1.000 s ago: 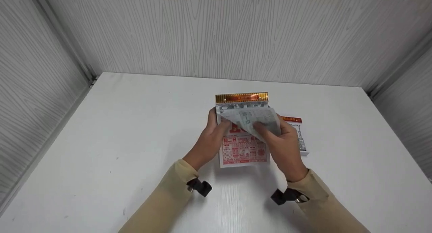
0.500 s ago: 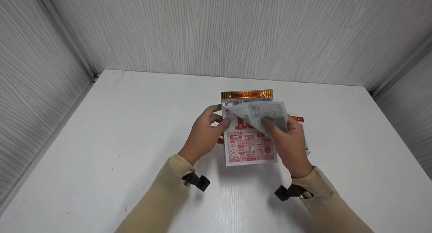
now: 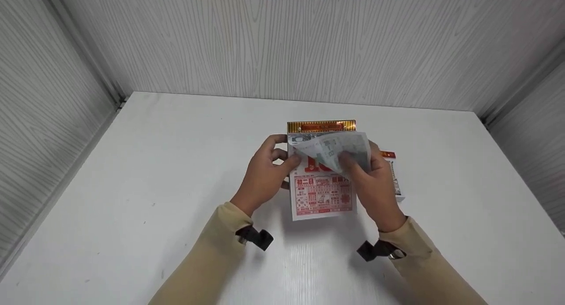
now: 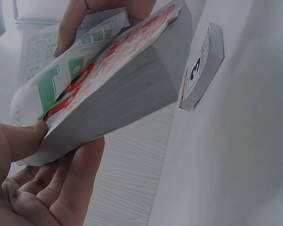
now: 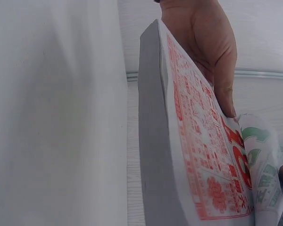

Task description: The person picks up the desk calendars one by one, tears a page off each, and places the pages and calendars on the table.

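A thick tear-off calendar [image 3: 324, 199] with a gold top strip is held up over the table, its front printed in red. My left hand [image 3: 265, 175] grips its left edge, thumb on the face and fingers behind the block. In the left wrist view the calendar's thick grey page block [image 4: 113, 101] faces the camera. One thin top page [image 3: 331, 144], green-printed, is peeled up from its lower corner and folded back toward the upper right. My right hand [image 3: 379, 194] pinches this page, its thumb [image 3: 351, 163] pressing on it. Part of a red number shows beneath.
A smaller calendar [image 3: 396, 179] with a red top strip lies on the white table [image 3: 176, 177], partly behind my right hand. Grey wood-grain panels [image 3: 282, 44] rise at the back and both sides.
The calendar has shifted slightly right. My left hand has drawn outward to its left edge, thumb off the raised page. The page is turned a little higher, uncovering more red print.
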{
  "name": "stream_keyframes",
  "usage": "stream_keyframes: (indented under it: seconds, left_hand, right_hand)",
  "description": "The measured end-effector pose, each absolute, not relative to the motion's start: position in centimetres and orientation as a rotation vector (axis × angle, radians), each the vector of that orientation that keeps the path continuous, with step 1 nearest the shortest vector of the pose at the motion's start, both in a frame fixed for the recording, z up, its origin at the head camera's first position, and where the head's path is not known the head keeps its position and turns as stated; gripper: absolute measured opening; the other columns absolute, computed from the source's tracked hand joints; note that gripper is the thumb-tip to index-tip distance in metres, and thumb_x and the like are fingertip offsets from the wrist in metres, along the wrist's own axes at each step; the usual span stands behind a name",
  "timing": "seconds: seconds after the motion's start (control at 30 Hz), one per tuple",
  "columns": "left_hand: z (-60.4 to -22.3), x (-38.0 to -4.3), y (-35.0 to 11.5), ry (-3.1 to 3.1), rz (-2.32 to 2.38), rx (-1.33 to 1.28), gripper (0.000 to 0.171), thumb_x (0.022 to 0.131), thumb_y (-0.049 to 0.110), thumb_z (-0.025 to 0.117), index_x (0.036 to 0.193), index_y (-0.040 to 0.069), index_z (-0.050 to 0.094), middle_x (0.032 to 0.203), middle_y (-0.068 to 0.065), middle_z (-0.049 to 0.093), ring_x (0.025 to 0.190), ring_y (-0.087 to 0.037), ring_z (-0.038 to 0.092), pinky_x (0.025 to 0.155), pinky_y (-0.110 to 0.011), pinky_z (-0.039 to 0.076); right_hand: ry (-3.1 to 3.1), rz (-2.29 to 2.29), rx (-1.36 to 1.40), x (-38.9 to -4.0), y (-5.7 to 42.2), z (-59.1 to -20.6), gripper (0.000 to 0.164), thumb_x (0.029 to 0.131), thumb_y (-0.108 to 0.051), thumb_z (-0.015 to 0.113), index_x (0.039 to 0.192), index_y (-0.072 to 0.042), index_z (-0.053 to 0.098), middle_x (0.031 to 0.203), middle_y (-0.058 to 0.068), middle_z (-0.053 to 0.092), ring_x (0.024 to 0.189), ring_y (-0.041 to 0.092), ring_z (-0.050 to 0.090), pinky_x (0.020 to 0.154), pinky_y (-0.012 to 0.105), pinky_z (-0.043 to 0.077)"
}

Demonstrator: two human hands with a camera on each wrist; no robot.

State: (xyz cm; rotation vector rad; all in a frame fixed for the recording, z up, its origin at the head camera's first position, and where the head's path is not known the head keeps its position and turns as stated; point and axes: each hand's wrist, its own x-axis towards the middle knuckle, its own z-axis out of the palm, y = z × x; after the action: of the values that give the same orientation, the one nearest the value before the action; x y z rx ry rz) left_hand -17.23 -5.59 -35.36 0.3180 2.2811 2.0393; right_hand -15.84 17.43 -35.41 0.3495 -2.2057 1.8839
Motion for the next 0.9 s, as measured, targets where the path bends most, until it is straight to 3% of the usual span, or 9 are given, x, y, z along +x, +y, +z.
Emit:
stream_keyframes:
  seconds: [0.17,0.4,0.9]
  left_hand:
    - [-35.3,-17.2,-5.6,2.289,2.034,0.289,0.047,0.102,0.024,0.067,0.144,0.013,0.049,0.107,-0.009,0.071,0.090,-0.024,0.074,0.068,-0.038,0.064]
    - [-35.4,-17.0,-5.7,2.308,2.040,0.320,0.039,0.102,0.025,0.068,0.137,0.020,0.052,0.106,-0.006,0.073,0.087,-0.023,0.076,0.068,-0.039,0.064]
    - [-35.4,-16.8,-5.1,2.245,2.055,0.317,0.039,0.104,0.033,0.064,0.139,0.021,0.052,0.109,-0.007,0.071,0.091,-0.024,0.074,0.067,-0.040,0.064]
  right_hand:
    - [-2.186,1.868,0.404,-15.9,17.6,-35.6,0.040,0.104,-0.018,0.063,0.144,-0.014,0.057,0.141,-0.001,0.053,0.124,0.023,0.059,0.103,0.047,0.048]
    - [-2.210,1.837,0.406,-15.9,17.8,-35.5,0.040,0.104,-0.019,0.063,0.144,-0.014,0.056,0.138,0.000,0.055,0.122,0.023,0.059,0.102,0.048,0.049]
    - [-2.230,1.840,0.349,-16.3,18.6,-35.2,0.039,0.105,-0.022,0.062,0.142,-0.013,0.057,0.136,0.000,0.055,0.116,0.022,0.058,0.097,0.041,0.050]
